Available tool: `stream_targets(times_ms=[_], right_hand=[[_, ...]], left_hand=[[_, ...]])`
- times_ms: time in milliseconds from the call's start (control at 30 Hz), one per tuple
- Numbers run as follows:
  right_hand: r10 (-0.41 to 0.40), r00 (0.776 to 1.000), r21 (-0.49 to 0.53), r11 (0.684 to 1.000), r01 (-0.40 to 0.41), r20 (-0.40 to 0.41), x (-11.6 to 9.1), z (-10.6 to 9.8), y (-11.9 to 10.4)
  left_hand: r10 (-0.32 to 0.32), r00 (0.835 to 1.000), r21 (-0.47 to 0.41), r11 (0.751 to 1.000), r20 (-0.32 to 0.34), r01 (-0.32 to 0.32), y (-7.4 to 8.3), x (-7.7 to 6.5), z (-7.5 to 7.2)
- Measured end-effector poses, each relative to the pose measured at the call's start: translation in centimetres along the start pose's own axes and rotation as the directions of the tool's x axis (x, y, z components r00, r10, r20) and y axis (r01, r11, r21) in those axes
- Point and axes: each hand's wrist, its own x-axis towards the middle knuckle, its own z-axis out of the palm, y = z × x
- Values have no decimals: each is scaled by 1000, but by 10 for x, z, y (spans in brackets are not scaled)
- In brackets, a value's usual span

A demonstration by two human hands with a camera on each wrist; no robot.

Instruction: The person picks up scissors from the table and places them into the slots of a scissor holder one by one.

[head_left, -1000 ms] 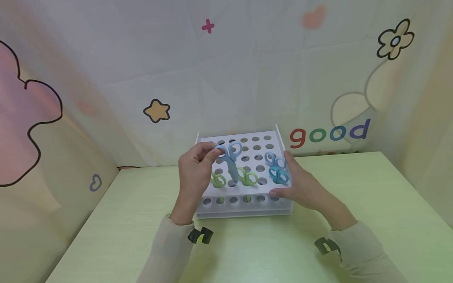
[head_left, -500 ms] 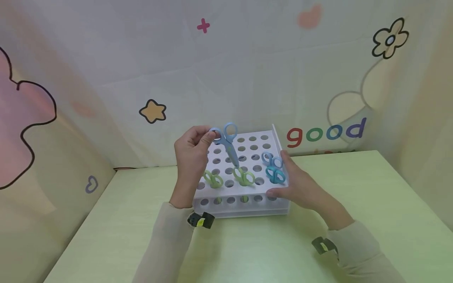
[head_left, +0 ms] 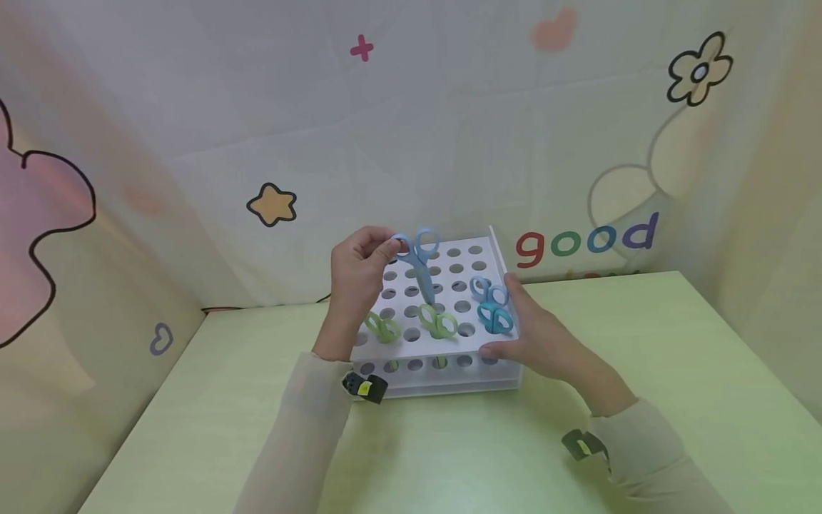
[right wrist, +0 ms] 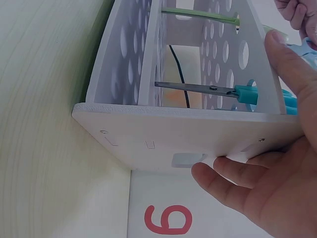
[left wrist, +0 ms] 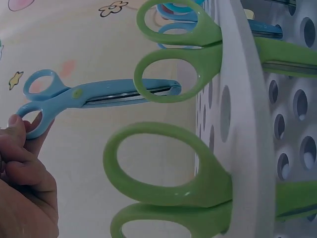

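Observation:
My left hand [head_left: 359, 268] pinches a pair of light blue scissors [head_left: 420, 270] by one handle loop. The blades point downward over the white rack [head_left: 411, 350], whose top panel has rows of round holes. In the left wrist view the blue scissors [left wrist: 99, 93] are apart from the panel, blades together. My right hand [head_left: 546, 344] holds the rack's right side, thumb at the top panel's front edge and fingers against the side panel [right wrist: 124, 134]. Two pairs of green scissors [head_left: 439, 330] stand in front holes. At the right, teal scissors [head_left: 493, 319] stand before other light blue scissors [head_left: 489, 291].
The rack stands on a pale green table [head_left: 449, 457], near a printed cloth backdrop [head_left: 411, 157]. A lower panel with matching holes shows beneath the top one. A thin dark cable [right wrist: 179, 69] runs behind the rack.
My left hand has lifted the blue scissors from low over the front holes, then shifted slightly right. My right hand keeps its hold on the rack. The head view has turned a little.

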Motion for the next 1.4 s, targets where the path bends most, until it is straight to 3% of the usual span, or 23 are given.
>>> stream_targets(times_ms=[267,600,900,1100,1400], right_hand=[[6,1000,-3,1000,-6,1,0,0,0],[23,1000,-7,1000,-23,-6,3,1,4],[25,1000,6,1000,-25,-4,2,2,3],[28,1000,16,999,-28,2,2,3,2],[27,1000,5,1000,-27,-4,2,2,3]], left_hand=[[-60,994,57,997,90,55,-9,3,0],[-97,982,141,987,162,75,-11,8,4],[-216,950,275,949,225,151,-8,11,-1],[-205,939,423,903,276,73,-10,15,-6],[-254,897,475,878,363,56,-18,19,-7]])
